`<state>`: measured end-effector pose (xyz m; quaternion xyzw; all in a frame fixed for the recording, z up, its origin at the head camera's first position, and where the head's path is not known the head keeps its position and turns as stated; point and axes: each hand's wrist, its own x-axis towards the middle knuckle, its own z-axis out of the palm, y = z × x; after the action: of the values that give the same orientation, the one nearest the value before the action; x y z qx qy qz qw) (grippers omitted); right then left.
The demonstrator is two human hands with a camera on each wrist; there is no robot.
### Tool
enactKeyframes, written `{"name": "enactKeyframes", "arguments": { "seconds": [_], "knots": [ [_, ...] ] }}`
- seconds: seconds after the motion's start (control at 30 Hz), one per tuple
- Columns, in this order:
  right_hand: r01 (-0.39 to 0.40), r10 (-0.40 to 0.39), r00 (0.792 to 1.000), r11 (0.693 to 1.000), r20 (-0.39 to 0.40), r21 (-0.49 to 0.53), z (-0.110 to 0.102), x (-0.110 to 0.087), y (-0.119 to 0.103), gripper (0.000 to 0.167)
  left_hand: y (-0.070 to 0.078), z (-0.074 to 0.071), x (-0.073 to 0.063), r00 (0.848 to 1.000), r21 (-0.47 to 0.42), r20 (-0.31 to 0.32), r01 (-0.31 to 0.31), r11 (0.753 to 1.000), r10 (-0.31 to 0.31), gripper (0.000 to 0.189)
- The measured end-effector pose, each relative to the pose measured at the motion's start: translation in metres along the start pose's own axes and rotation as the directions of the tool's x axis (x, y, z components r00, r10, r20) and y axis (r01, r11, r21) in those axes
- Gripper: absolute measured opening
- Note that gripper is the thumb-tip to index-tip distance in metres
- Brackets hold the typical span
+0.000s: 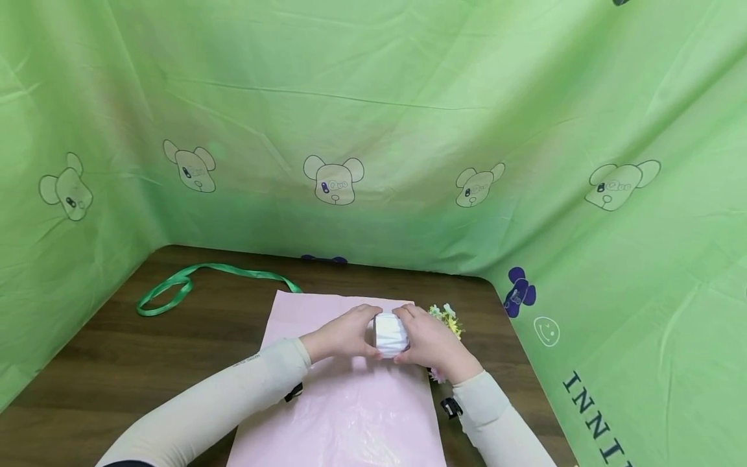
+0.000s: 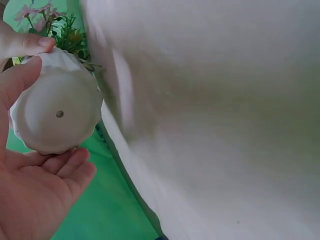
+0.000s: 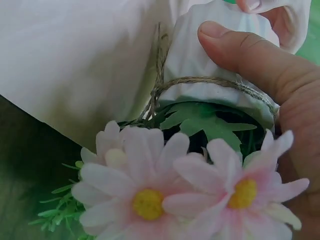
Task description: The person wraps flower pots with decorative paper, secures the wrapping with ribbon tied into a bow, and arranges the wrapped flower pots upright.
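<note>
A white ribbed flower pot [image 1: 391, 335] lies tipped on its side above a pink sheet of paper [image 1: 350, 415], its base facing left. My left hand [image 1: 345, 334] holds it near the base, thumb and fingers on opposite sides of the rim; a drain hole shows there in the left wrist view. From the other side my right hand [image 1: 433, 340] grips the pot's wall, with its thumb [image 3: 245, 47] laid along the ribs. Twine [image 3: 200, 80] circles the pot near its mouth. Pink artificial daisies [image 3: 147, 202] and green leaves stick out toward the right.
A green ribbon [image 1: 218, 266] lies curled at the back left of the dark wooden table [image 1: 76, 383], one end reaching the paper's far edge. Green printed cloth [image 1: 408, 143] hangs round the back and both sides of the table.
</note>
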<state>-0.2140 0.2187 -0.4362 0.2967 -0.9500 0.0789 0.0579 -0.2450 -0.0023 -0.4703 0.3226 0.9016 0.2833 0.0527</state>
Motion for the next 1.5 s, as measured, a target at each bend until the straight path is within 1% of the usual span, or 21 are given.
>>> {"name": "enactKeyframes", "arguments": {
  "seconds": [0.17, 0.43, 0.63, 0.77, 0.83, 1.0, 1.13, 1.2, 1.23, 1.33, 1.4, 1.43, 1.5],
  "knots": [
    [-0.028, 0.028, 0.999, 1.000, 0.031, 0.013, 0.008, -0.001, 0.005, 0.094, 0.000, 0.004, 0.004, 1.000, 0.009, 0.017, 0.014, 1.000, -0.014, 0.090],
    [-0.049, 0.048, 0.998, 0.998, 0.038, 0.044, 0.013, -0.003, 0.008, 0.094, 0.003, 0.004, 0.006, 0.999, 0.017, 0.029, 0.031, 0.999, -0.032, 0.088],
    [-0.057, 0.053, 0.996, 0.997, 0.075, 0.059, 0.009, -0.003, 0.007, 0.094, 0.003, 0.005, 0.006, 0.999, 0.015, 0.030, 0.023, 1.000, -0.023, 0.085],
    [-0.050, 0.043, 0.996, 0.995, 0.081, 0.082, 0.004, -0.002, 0.006, 0.089, 0.004, 0.005, 0.006, 1.000, 0.001, 0.025, 0.014, 1.000, -0.014, 0.084],
    [-0.049, 0.041, 0.996, 0.994, 0.076, 0.101, 0.003, -0.003, 0.006, 0.085, 0.004, 0.005, 0.006, 1.000, -0.005, 0.024, 0.011, 1.000, -0.011, 0.084],
    [-0.045, 0.038, 0.997, 0.993, 0.070, 0.109, 0.006, -0.004, 0.008, 0.078, 0.003, 0.007, 0.006, 1.000, 0.022, 0.027, 0.008, 1.000, -0.009, 0.089],
    [-0.052, 0.045, 0.996, 0.994, 0.072, 0.101, 0.006, -0.002, 0.007, 0.078, 0.001, 0.005, 0.004, 0.999, 0.044, 0.039, 0.033, 0.999, -0.035, 0.100],
    [-0.072, 0.064, 0.995, 0.991, 0.077, 0.110, 0.005, -0.001, 0.006, 0.079, -0.002, -0.001, 0.003, 0.997, 0.043, 0.037, 0.061, 0.997, -0.063, 0.103],
    [-0.080, 0.071, 0.994, 0.990, 0.078, 0.117, 0.004, -0.001, 0.005, 0.079, -0.004, -0.005, 0.001, 0.996, 0.045, 0.033, 0.081, 0.996, -0.083, 0.102],
    [-0.113, 0.102, 0.991, 0.985, 0.085, 0.134, 0.003, 0.000, 0.004, 0.078, -0.014, -0.021, -0.006, 0.986, 0.039, 0.005, 0.164, 0.986, -0.165, 0.092],
    [-0.127, 0.116, 0.989, 0.982, 0.089, 0.138, 0.003, -0.001, 0.004, 0.077, -0.024, -0.034, -0.018, 0.971, 0.049, -0.013, 0.241, 0.969, -0.240, 0.083],
    [-0.131, 0.119, 0.989, 0.982, 0.093, 0.137, 0.004, -0.001, 0.004, 0.077, -0.030, -0.040, -0.025, 0.958, 0.059, -0.018, 0.286, 0.956, -0.286, 0.079],
    [-0.131, 0.118, 0.988, 0.982, 0.094, 0.137, 0.005, -0.002, 0.005, 0.077, -0.042, -0.055, -0.043, 0.924, 0.081, -0.017, 0.381, 0.921, -0.381, 0.069]
  ]
}}
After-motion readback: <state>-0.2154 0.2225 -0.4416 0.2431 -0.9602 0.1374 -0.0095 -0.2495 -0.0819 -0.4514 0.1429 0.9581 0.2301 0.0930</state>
